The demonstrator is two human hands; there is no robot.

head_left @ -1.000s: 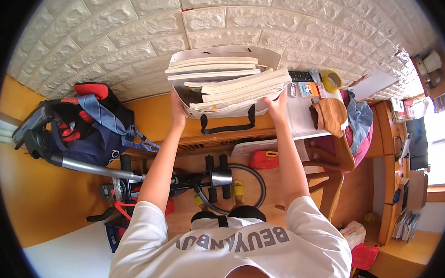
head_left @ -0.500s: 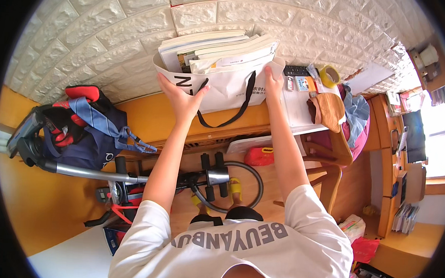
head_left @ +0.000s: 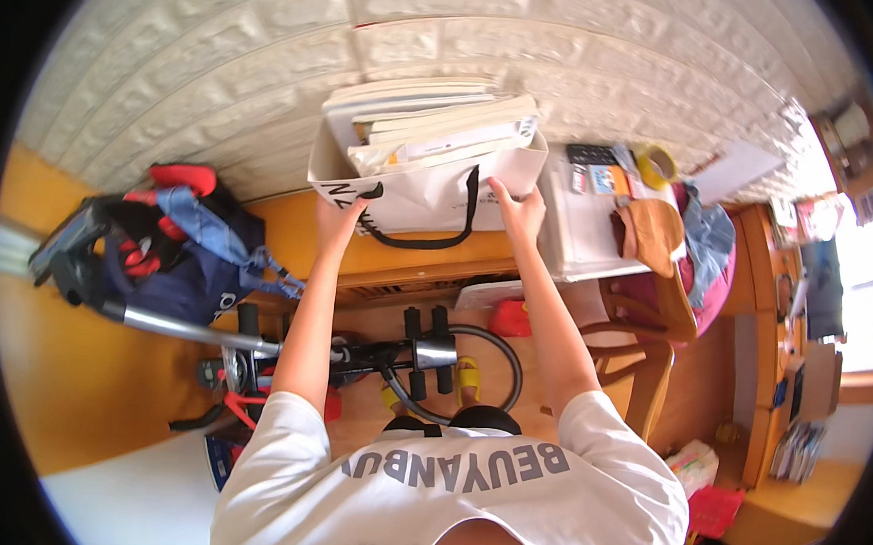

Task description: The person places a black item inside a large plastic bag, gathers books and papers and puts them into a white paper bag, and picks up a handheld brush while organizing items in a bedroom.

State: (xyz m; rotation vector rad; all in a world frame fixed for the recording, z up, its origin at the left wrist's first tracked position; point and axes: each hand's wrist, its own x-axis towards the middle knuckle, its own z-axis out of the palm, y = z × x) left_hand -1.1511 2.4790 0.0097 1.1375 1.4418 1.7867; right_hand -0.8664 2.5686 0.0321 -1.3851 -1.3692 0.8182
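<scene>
A white shopping bag (head_left: 418, 202) with black strap handles stands upright against the brick wall, packed with books and papers (head_left: 442, 136) that rise above its rim. At the bag's left front corner, my left hand (head_left: 343, 222) grips its side, thumb on the front face. My right hand (head_left: 521, 214) holds the opposite side, its thumb also on the front and the other fingers mostly hidden. One handle (head_left: 472, 206) hangs in a loop down the front between my hands.
Right of the bag is a white surface (head_left: 579, 249) with a remote control (head_left: 592, 155), yellow tape roll (head_left: 655, 165) and brown cloth item (head_left: 651, 231). A wooden chair (head_left: 653, 355) stands nearer. An exercise machine (head_left: 433, 351) is below my arms; a dark blue bag (head_left: 178, 281) lies left.
Both hands have moved down and closer together on the bag's sides. The bag sits slightly lower in view and its front has folded inward; the whole view has shifted a little.
</scene>
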